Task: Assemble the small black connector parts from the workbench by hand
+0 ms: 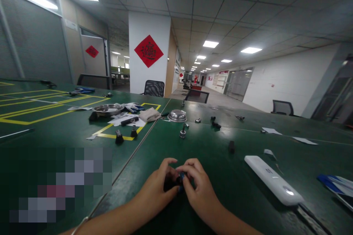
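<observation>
Both of my hands meet low in the middle of the view, above the green table (pixel 143 205). Between their fingertips is a small dark part with blue bits (pixel 181 178), mostly covered by the fingers. My left hand (pixel 161 181) curls round its left side, thumb below and index finger raised. On the other side, the fingers and thumb of my right hand (pixel 197 180) pinch it. A small metal fitting (pixel 182 132) stands upright on the table beyond the hands.
Farther back lie a round metal lid (pixel 177 116), a metal dish (pixel 109 108), a beige cloth (pixel 150 115) and gloves (pixel 133 107). Two black parts stand left, near yellow tape. A white device (pixel 273 180) with a cable lies right, near a dark block (pixel 231 147).
</observation>
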